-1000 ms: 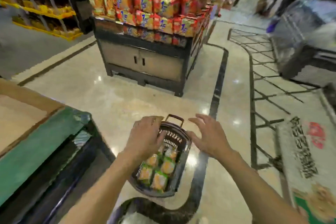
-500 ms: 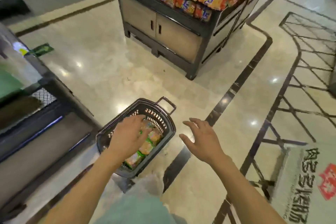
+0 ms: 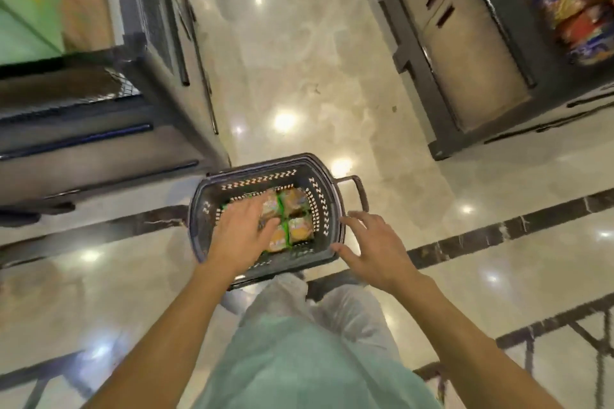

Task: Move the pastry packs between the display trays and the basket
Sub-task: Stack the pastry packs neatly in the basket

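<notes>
Glossy shop floor [image 3: 299, 60] under basket [image 3: 327, 189]. Left hand [image 3: 241, 232] spread, covering some packs [image 3: 292, 219]; touch unclear. Right hand [image 3: 372, 249] open beside basket.

Left hand [image 3: 244, 236] spread over pastry packs [image 3: 292, 222] inside dark basket [image 3: 265, 176] on floor; right hand [image 3: 375, 251] open beside rim.

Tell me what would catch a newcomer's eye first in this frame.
The dark basket on the glossy floor at centre, with orange-and-green pastry packs lying inside. The left hand reaches down into it over the packs, fingers spread, while the right hand hangs open beside the basket's right rim. A shelf of bright red and blue snack bags fills the top right corner.
</notes>
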A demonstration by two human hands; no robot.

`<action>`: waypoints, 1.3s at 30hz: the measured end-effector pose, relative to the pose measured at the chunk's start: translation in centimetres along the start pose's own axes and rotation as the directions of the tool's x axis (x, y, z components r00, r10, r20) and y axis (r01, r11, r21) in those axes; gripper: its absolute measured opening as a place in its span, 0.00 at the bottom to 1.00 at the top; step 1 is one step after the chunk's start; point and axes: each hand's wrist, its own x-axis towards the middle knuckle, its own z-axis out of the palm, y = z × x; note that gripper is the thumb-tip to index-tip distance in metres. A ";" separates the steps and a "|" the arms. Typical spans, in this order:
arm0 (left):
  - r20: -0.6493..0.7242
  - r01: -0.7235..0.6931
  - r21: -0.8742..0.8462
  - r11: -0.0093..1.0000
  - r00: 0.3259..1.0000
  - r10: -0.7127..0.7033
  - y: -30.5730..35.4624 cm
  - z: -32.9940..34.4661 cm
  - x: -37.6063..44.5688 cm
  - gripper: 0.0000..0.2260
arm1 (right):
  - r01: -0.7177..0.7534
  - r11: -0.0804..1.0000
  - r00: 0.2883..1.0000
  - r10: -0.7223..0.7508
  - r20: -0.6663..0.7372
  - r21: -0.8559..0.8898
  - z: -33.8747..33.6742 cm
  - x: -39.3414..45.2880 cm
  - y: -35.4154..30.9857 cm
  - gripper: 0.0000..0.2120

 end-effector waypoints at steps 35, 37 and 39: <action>0.064 0.477 -0.130 0.869 0.879 -0.473 -20.7 41.0 18.4 0.24 | 0.247 0.931 0.889 -0.108 0.444 -0.269 43.8 37.0 13.8 0.26; 0.077 0.417 -0.110 0.902 0.908 -0.411 -20.6 40.6 19.5 0.25 | 0.167 0.965 0.882 -0.054 0.469 -0.204 43.2 36.4 13.9 0.25; 0.099 0.316 -0.062 0.947 0.946 -0.309 -20.6 40.6 21.1 0.24 | 0.021 0.995 0.893 0.025 0.449 -0.099 42.3 36.0 14.0 0.24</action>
